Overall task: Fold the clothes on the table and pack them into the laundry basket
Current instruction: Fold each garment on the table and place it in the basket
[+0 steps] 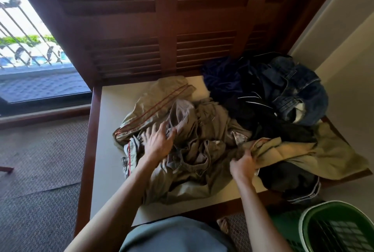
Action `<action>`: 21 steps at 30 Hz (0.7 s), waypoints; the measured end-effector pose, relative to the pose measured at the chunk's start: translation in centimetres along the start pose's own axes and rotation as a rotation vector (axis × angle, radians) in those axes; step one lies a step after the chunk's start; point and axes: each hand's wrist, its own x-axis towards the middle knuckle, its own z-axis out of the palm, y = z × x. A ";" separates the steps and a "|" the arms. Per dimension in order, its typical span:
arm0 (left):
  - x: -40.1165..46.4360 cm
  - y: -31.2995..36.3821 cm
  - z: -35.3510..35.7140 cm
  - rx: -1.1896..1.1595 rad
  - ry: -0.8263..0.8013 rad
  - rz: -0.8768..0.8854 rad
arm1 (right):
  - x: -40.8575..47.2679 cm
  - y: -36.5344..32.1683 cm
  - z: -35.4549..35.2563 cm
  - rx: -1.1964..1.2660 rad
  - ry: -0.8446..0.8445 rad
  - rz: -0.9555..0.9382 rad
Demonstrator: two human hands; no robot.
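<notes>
A heap of unfolded clothes covers the white-topped table [113, 150]. At its left lies a khaki garment with red stripes [155, 101], with crumpled grey-brown trousers [200, 130] on it. My left hand [157, 140] rests on the trousers, fingers curled into the cloth. My right hand [242, 163] pinches the edge of a beige garment [303, 154] at the right front. Dark navy and black clothes [238, 89] and blue jeans [293, 89] are piled behind. The green laundry basket [309, 217] stands on the floor at bottom right and looks empty.
Dark wooden louvred doors [162, 28] rise right behind the table. A window with bars [24, 39] is at the left. Grey carpet [40, 170] lies left of the table. A black garment with white stripes [299, 187] hangs over the table's right front edge.
</notes>
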 end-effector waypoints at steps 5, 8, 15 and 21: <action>-2.4 -0.1 2.1 0.037 -0.238 0.048 | -3.5 -3.9 -1.2 0.347 0.234 -0.231; -2.4 4.7 1.3 -0.098 -0.289 0.157 | -6.5 -7.1 -2.4 0.440 0.333 -0.492; -1.3 5.4 -5.8 -0.608 -0.363 0.172 | -12.5 -9.6 0.8 0.127 -0.096 -1.103; -3.9 -0.6 -7.2 -0.662 -0.189 0.074 | -13.9 -9.0 -0.3 0.171 -0.146 -1.006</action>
